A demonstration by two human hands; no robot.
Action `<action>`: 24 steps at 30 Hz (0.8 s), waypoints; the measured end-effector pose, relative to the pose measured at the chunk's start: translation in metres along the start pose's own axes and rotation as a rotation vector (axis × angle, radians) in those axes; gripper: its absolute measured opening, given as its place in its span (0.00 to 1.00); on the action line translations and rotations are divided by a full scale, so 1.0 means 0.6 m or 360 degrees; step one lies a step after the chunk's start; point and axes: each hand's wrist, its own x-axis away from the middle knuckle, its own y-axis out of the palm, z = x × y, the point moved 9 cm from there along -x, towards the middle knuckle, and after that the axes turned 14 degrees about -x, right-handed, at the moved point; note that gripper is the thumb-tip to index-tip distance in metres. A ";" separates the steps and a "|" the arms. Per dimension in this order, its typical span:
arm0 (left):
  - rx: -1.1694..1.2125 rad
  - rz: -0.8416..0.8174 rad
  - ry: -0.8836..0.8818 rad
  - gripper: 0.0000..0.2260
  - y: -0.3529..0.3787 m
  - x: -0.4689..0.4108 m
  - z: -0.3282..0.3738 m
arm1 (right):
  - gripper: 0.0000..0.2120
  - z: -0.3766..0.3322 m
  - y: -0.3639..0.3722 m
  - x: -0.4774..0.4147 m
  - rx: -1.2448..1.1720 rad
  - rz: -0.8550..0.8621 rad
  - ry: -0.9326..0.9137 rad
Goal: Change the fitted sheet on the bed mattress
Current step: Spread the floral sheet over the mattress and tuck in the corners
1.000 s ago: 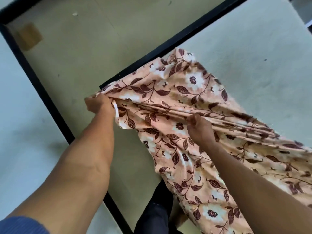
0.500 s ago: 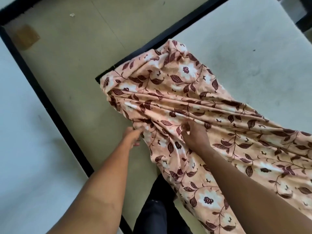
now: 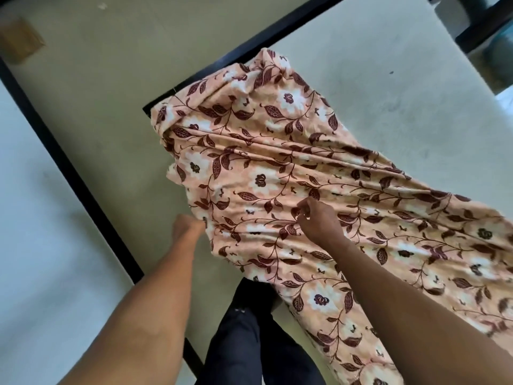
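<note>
The right hand (image 3: 319, 222) pinched a fold of the fitted sheet (image 3: 277, 129) on the mattress (image 3: 388, 65). The left hand (image 3: 187, 227) touched its edge, grip indeterminable.

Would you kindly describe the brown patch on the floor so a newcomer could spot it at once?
Start at the pale green floor left of the peach floral sheet. Follow it to the view's upper left edge: the brown rectangular patch lies there, the only brown mark on that floor.
</note>
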 end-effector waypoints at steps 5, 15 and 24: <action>-0.0250 0.0074 0.0611 0.08 -0.084 0.123 0.127 | 0.18 -0.078 -0.028 0.038 0.0013 -0.0047 -0.0006; -0.0680 0.0436 0.1287 0.03 -0.313 0.333 0.177 | 0.21 -0.274 -0.081 0.157 -0.0005 -0.0037 -0.0057; -0.0989 0.0525 0.1561 0.09 -0.446 0.297 0.234 | 0.22 -0.410 -0.101 0.103 -0.0065 0.0080 0.0059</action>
